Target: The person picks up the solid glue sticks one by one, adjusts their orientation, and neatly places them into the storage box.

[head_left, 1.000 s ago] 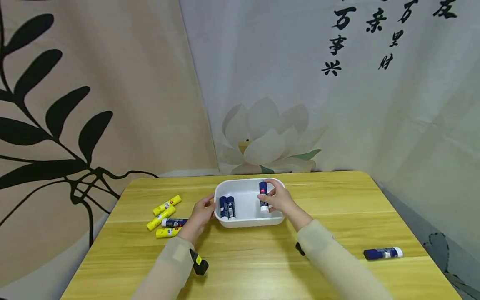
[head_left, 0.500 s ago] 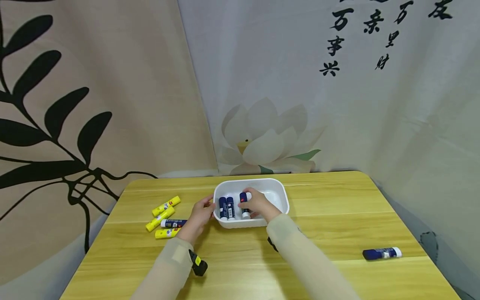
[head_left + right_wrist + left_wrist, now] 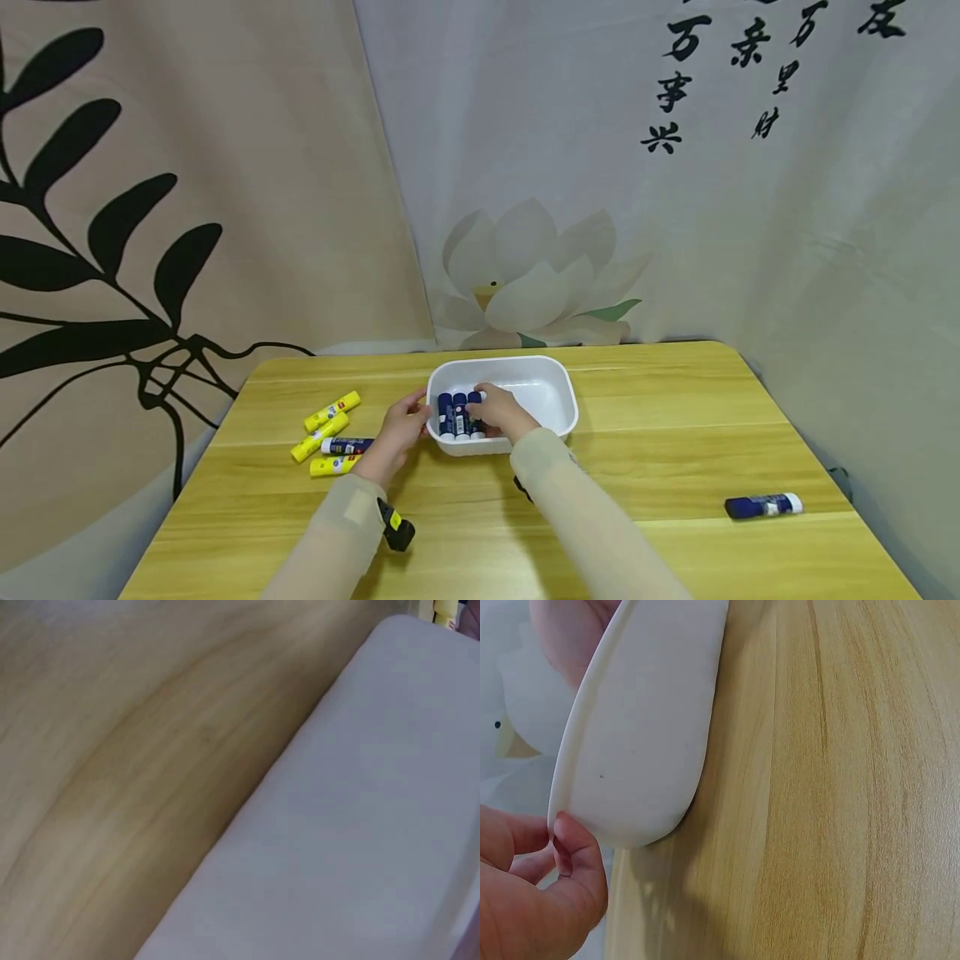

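A white tray (image 3: 542, 392) stands at the back middle of the table. My left hand (image 3: 402, 429) pinches its left rim between thumb and fingers, which the left wrist view shows close up. Inside, at the left end, two dark blue glue sticks (image 3: 453, 415) lie side by side. My right hand (image 3: 501, 412) reaches into the tray and holds a third blue glue stick (image 3: 476, 423) right beside them, partly covered by the fingers. In the right wrist view the tray's outer wall (image 3: 337, 810) fills much of the picture; that hand barely shows there.
Left of the tray lie several yellow glue sticks (image 3: 321, 437) and one blue glue stick (image 3: 347, 446), partly behind the left hand. Another blue glue stick (image 3: 763, 506) lies near the table's right side. A printed curtain (image 3: 525, 167) hangs behind the wooden table (image 3: 645, 467).
My right hand has carried its blue glue stick leftward across the tray, from the right end to beside the other two. The left hand has stayed on the rim.
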Demonstrator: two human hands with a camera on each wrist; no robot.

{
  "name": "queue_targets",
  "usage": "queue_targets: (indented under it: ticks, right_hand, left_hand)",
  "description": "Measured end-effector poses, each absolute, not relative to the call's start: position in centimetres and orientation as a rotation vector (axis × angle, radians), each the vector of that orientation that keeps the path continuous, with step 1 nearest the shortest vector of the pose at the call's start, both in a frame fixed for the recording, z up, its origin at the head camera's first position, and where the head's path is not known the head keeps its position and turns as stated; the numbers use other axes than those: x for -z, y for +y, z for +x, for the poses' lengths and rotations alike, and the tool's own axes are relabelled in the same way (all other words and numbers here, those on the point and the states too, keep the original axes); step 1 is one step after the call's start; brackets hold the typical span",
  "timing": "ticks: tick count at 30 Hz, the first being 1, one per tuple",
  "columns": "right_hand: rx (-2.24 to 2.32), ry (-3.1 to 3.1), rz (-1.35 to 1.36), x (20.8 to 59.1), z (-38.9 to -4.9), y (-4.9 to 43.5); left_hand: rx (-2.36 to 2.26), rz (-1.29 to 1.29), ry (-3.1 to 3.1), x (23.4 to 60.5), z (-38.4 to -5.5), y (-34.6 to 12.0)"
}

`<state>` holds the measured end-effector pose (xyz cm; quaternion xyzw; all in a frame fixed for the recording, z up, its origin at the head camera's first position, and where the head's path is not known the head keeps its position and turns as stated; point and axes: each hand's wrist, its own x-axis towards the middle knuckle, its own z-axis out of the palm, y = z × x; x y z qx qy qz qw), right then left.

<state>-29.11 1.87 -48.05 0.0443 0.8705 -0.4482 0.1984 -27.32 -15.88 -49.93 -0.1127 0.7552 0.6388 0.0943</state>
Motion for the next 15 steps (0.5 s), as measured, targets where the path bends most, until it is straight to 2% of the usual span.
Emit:
queue_targets:
  ticks: [10,15]
  right_hand:
    - [1.294,2.469,0.035,47.5,-28.9,3.4]
    - [1.287,2.591,-0.120,46.7,-28.7,5.2]
  left_hand:
    - [-1.905,-0.330,2.247,49.9,-27.2,-15.8]
    - [-1.900,-0.338,2.247,49.9,-27.2,-15.7]
